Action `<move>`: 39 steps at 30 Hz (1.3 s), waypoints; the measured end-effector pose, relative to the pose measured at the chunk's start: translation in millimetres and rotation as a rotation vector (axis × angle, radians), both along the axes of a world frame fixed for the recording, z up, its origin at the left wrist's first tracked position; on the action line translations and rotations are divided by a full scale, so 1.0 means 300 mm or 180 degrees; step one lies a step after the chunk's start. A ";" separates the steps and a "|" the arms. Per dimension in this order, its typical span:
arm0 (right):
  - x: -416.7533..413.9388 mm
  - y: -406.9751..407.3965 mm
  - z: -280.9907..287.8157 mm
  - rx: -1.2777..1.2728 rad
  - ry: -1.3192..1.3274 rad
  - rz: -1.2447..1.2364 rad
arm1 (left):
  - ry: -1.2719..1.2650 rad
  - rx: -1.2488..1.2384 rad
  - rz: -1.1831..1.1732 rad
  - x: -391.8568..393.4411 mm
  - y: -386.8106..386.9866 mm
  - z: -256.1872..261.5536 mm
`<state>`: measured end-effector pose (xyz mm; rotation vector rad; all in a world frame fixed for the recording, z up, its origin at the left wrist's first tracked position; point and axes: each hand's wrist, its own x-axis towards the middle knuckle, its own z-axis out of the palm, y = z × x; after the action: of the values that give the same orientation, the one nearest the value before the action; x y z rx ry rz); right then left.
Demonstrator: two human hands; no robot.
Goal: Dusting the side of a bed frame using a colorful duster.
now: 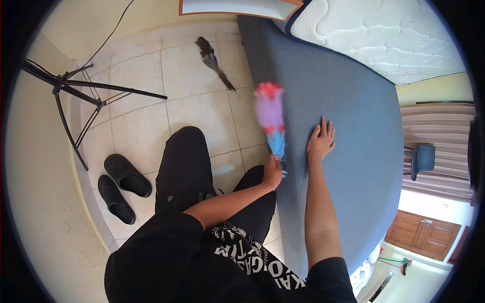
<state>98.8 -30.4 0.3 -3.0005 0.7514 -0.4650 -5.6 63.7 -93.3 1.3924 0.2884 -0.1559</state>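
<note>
My left hand (273, 172) grips a fluffy duster (269, 108) near its light blue lower part. The duster's red and purple head is blurred and lies along the side edge of a grey fabric bed base (352, 113); whether it touches the fabric is hard to tell. My right hand (321, 142) lies palm down on top of the bed base, fingers spread, holding nothing. A dark feather duster (214, 62) lies on the tiled floor beyond my knees, beside the base.
A quilted mattress (371, 34) stands tilted at the far side of the base. Left are a black tripod stand (98, 102) with a cable and black clogs (127, 176). A white shelf with orange edges (237, 8) is ahead. A chair (422, 163) stands by curtains.
</note>
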 end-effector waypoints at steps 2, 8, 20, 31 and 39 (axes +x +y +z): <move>0.010 0.008 0.008 -0.0021 0.0000 0.0021 | 0.0337 -0.0157 0.0050 0.022 -0.012 -0.025; 0.020 0.010 0.007 -0.0026 -0.0016 0.0060 | 0.0318 0.0082 0.0184 0.066 -0.012 -0.076; 0.000 -0.020 -0.014 -0.0060 -0.0027 -0.0004 | 0.0095 -0.0095 0.0013 0.114 0.009 0.003; 0.011 -0.003 -0.004 -0.0091 0.0084 -0.0029 | 0.0310 0.0299 0.0001 0.155 0.068 -0.021; 0.015 -0.008 -0.013 -0.0087 0.0118 -0.0069 | -0.0031 -0.0025 0.0169 0.155 0.045 -0.008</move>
<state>103.3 -32.9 -3.5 -3.0373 0.7876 -0.4248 40.8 77.1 -95.7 1.3760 0.3159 -0.1063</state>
